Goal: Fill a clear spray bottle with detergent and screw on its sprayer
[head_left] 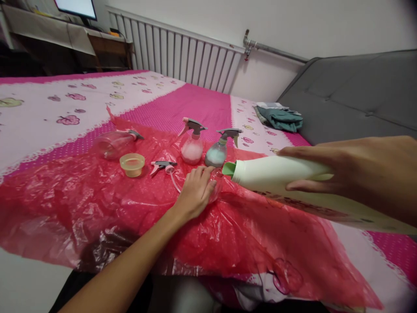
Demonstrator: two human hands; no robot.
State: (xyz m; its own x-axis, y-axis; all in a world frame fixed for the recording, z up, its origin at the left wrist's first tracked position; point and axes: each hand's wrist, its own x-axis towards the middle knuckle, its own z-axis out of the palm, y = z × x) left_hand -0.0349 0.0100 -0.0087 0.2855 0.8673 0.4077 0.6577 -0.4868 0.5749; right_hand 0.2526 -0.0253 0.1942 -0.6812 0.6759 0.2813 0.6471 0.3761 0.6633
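Note:
My left hand (196, 191) is closed around a small clear spray bottle (215, 187) without its top, standing on a red plastic sheet (97, 195). My right hand (329, 163) grips a large pale green jug (273, 171) by its handle, tipped on its side. Its green spout (229, 169) is at the mouth of the small bottle; whether liquid flows I cannot tell. A loose pink and grey spray head (164, 166) with its tube lies left of my left hand. Just beyond stand a spray bottle with pinkish contents (192, 150) and one with bluish contents (216, 153).
A yellowish translucent cap (132, 165) sits on the sheet at the left, near a pink spray bottle (115, 144) lying on its side. Folded clothes (279, 117) rest on the bed by the grey headboard (355, 95). A radiator (182, 50) lines the wall.

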